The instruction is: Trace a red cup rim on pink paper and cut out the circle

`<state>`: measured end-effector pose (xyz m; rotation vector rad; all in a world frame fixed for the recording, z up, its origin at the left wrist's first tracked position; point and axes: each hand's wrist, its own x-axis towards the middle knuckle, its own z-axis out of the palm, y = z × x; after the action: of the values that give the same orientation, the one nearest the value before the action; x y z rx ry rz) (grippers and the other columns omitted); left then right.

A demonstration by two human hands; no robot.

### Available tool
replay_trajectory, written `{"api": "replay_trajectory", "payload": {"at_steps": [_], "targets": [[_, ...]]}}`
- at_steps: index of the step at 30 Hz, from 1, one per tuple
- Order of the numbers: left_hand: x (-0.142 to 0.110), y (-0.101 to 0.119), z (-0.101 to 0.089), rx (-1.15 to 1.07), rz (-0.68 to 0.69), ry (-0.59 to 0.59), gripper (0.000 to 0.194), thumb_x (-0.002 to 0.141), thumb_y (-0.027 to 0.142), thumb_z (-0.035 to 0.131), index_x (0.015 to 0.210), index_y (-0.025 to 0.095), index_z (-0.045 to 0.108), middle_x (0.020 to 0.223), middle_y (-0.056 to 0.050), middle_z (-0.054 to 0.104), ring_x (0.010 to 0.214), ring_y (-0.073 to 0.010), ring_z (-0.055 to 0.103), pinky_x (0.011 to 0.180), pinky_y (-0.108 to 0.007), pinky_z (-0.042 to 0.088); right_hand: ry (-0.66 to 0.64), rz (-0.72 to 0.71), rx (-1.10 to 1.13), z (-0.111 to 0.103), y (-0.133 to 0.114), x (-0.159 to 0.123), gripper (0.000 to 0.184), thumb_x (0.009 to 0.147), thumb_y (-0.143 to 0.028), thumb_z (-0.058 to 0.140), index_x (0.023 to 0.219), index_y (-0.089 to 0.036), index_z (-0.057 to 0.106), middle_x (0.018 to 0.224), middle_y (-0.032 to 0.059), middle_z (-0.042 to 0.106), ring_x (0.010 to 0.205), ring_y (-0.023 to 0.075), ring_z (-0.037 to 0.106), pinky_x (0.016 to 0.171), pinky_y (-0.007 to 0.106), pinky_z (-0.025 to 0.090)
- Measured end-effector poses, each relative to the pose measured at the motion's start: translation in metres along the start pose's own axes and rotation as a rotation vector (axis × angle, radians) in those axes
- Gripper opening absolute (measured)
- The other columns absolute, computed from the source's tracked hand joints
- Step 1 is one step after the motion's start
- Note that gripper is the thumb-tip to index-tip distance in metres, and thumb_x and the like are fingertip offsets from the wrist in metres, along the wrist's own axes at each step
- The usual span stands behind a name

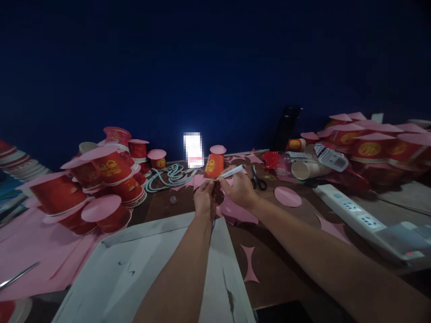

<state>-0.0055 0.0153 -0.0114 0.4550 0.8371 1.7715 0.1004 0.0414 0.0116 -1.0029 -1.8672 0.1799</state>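
Note:
A red paper cup (214, 166) with yellow print is upside down in front of me, slightly tilted, and a pink paper disc (218, 149) tops it. My left hand (204, 200) is closed, its fingertips pinching the cup's lower rim. In my right hand (239, 189) a white marker pen (235, 171) lies between thumb and fingers, beside the cup. The fingertips of both hands nearly meet below the cup, and the pen's tip is too small to make out. Pink paper (235, 211) lies under my hands.
Red cups with pink discs crowd the left (112, 168) and right (370, 148). A pale cable (168, 177) lies near a bright phone screen (193, 150). Dark scissors (258, 180), a loose pink disc (288, 196) and a power strip (353, 211) lie rightward. A white board (134, 255) sits under my forearm.

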Motion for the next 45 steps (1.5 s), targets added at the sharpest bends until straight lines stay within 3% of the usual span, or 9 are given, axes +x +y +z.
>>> {"api": "replay_trajectory", "payload": {"at_steps": [22,29,38,45], "targets": [[0.003,-0.003,-0.002,-0.159,0.006,-0.006,0.025,0.053,0.020,0.084,0.070,0.012,0.068,0.072,-0.005,0.069,0.064,-0.0112,0.065,0.065,-0.021,0.052,0.085,-0.073,0.014,0.009,0.000,-0.012,0.014,0.089,-0.031,0.052,0.093,-0.020,0.059,0.090,0.0087,0.067,0.084,0.0228,0.064,0.077,0.036,0.052],[0.003,-0.003,-0.002,-0.169,0.001,-0.011,0.021,0.055,0.019,0.083,0.069,0.012,0.068,0.069,-0.004,0.069,0.063,-0.0106,0.065,0.064,-0.019,0.052,0.131,-0.168,0.004,0.010,0.003,-0.010,0.011,0.088,-0.028,0.054,0.090,-0.019,0.061,0.090,0.0082,0.067,0.088,0.0233,0.064,0.084,0.040,0.050],[0.001,0.000,-0.001,-0.136,-0.016,-0.026,0.019,0.059,0.018,0.081,0.070,0.012,0.067,0.070,-0.003,0.069,0.063,-0.0101,0.065,0.067,-0.020,0.052,0.138,-0.147,0.050,0.011,0.006,-0.009,0.011,0.088,-0.029,0.056,0.093,-0.020,0.060,0.092,0.0085,0.068,0.090,0.0238,0.064,0.087,0.041,0.050],[0.001,-0.001,-0.002,-0.117,-0.022,-0.052,0.021,0.059,0.021,0.082,0.072,0.011,0.068,0.070,-0.004,0.069,0.064,-0.0101,0.065,0.067,-0.020,0.052,0.167,-0.108,0.063,0.009,0.003,-0.006,0.009,0.088,-0.027,0.055,0.090,-0.020,0.059,0.088,0.0087,0.068,0.086,0.0231,0.064,0.080,0.039,0.052]]}}
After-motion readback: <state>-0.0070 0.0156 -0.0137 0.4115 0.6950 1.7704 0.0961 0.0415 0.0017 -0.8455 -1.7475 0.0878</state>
